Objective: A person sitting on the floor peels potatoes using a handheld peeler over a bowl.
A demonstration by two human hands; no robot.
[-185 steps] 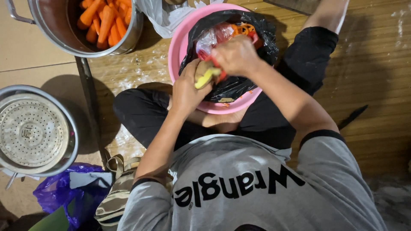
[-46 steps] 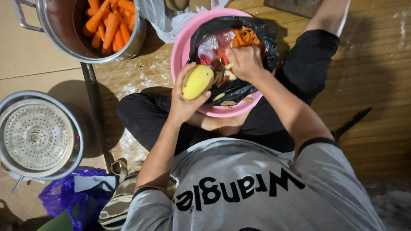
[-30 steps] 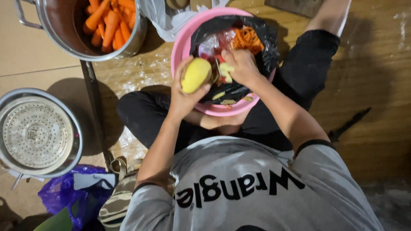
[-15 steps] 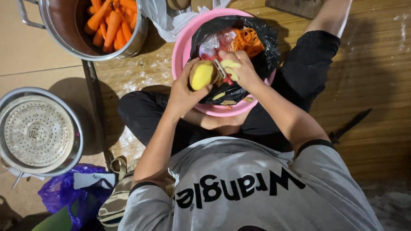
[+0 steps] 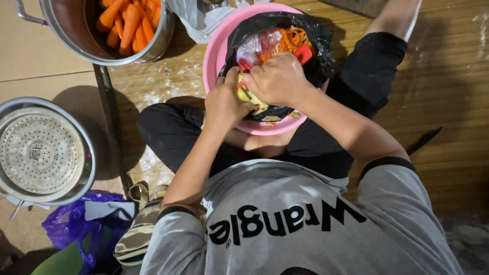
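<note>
— Head view puts us right over the peeling: our left hand (image 5: pixel 224 104) grips a yellow-fleshed vegetable (image 5: pixel 243 94), most of it hidden under the fingers, above the pink basin (image 5: pixel 214 53). Which step do we call this?

— Mid-peel, we judge. Our right hand (image 5: pixel 277 79) is closed over the vegetable and around a red-handled peeler (image 5: pixel 304 52), only the red end showing. The blade itself we cannot see.

— And the next move?

— Likely another stroke, or a turn of the vegetable in the left hand to bring up unpeeled skin; that calls for a firm grip and the scraps falling into the black bag (image 5: pixel 321 35) lining the basin.

— Counts, then?

— One pink basin, one black liner with orange peelings (image 5: pixel 290 38) in it. One steel pot of peeled carrots (image 5: pixel 127 23), roughly ten visible, too stacked to count exactly. One lidded steel steamer pot (image 5: pixel 43 150) beside our knee, one purple bag (image 5: pixel 71 231), one vegetable in hand, one peeler.
</note>
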